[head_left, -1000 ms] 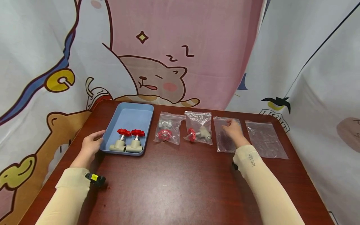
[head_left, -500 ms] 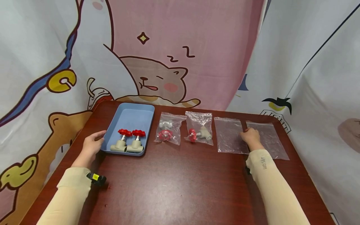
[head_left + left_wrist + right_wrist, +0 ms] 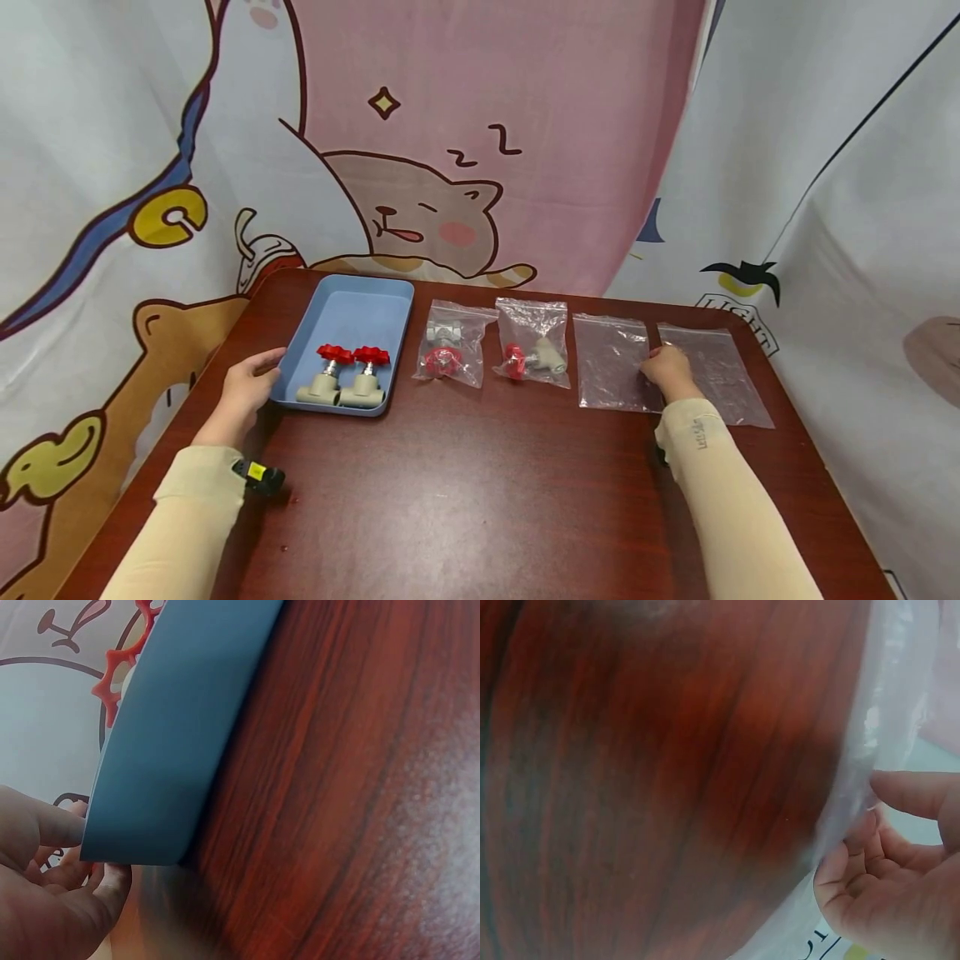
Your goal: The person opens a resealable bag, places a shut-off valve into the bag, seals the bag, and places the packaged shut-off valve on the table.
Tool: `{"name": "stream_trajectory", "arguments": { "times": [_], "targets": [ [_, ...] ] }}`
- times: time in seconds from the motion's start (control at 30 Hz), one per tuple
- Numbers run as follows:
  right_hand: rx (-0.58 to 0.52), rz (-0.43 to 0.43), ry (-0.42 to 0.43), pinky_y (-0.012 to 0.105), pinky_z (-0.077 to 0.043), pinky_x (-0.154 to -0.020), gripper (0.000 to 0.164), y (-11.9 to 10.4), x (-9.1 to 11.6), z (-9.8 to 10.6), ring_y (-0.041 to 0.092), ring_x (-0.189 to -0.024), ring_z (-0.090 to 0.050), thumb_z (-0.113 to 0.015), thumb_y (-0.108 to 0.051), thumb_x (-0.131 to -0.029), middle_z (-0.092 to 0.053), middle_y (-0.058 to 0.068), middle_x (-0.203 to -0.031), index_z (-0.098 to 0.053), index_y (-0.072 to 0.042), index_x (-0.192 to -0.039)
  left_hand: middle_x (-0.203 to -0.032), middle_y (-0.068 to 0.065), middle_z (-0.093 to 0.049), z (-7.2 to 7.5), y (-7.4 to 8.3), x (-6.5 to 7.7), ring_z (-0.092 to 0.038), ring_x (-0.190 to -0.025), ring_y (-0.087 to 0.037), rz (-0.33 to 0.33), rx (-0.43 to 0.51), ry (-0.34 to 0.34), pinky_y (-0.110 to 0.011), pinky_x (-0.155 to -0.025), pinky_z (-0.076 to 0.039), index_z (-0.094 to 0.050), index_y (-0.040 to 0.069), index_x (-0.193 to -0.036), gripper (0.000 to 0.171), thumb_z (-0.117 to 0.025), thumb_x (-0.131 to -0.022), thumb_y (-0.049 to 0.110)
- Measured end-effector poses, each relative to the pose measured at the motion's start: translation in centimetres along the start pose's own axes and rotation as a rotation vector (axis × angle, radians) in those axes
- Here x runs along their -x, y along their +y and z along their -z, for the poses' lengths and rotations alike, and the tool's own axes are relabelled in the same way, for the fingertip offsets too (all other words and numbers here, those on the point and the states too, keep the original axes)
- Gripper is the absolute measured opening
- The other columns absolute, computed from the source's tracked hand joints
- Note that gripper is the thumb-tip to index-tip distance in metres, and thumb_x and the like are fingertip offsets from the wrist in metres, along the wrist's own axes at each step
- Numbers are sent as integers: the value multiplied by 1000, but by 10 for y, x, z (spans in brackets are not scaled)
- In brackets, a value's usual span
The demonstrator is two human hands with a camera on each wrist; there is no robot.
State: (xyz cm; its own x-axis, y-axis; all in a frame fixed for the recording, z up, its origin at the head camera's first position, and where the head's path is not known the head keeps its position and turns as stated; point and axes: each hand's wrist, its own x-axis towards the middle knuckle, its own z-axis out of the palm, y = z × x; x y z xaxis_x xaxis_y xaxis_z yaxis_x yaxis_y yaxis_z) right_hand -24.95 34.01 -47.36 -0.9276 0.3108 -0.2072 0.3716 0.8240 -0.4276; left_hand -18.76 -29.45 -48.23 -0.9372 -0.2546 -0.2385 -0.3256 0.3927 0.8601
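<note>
My left hand rests at the left front corner of a blue tray, its fingers touching the rim in the left wrist view. Inside the tray, side by side, lie a beige pipe valve and a second beige pipe valve, both with red handwheels. My right hand pinches the right edge of a flat, clear zip-lock bag; the thumb and curled fingers meet at the plastic. Another flat zip-lock bag lies just right of that hand, partly covered by it.
Two filled zip-lock bags lie between tray and right hand: a bagged grey valve with red wheel, and a bagged beige valve. All sit along the far side of a brown wooden table. Printed curtains hang behind.
My right hand moved right, from over the middle of the third bag to its right edge, and its fingers curled there. Over the last half second it barely moves. The left hand stayed still.
</note>
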Motion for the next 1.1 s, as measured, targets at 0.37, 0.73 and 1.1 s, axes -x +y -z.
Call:
{"name": "stream_trajectory", "arguments": {
  "times": [0.37,0.73,1.1],
  "targets": [
    [-306,-48,73,37,-44,-75,34,-6,0,10,34,-98,-49,-40,-17,-94,-51,27,-114,-49,7,-117,-141,-22,-44,1,-1,0,-42,-126,-31,-1,-10,-4,-35,-95,-41,-42,4,-141,45,-40,-97,3],
    [-407,79,292,12,-41,-54,30,-19,26,29,-9,-61,-47,-55,-16,-93,-66,16,-104,-59,-1,-119,-142,-22,-43,0,1,0,-42,-126,-30,10,-4,1,-34,-94,-42,-42,4,-141,44,-41,-97,4],
    [-574,417,451,10,-42,-63,17,-39,82,43,-4,-76,-57,-64,-16,-90,-66,-15,-86,-64,-4,-102,-136,-22,-49,-9,8,5,-45,-121,-30,-18,-86,140,-29,-85,-41,-51,2,-134,39,-42,-98,11]
  ]
}}
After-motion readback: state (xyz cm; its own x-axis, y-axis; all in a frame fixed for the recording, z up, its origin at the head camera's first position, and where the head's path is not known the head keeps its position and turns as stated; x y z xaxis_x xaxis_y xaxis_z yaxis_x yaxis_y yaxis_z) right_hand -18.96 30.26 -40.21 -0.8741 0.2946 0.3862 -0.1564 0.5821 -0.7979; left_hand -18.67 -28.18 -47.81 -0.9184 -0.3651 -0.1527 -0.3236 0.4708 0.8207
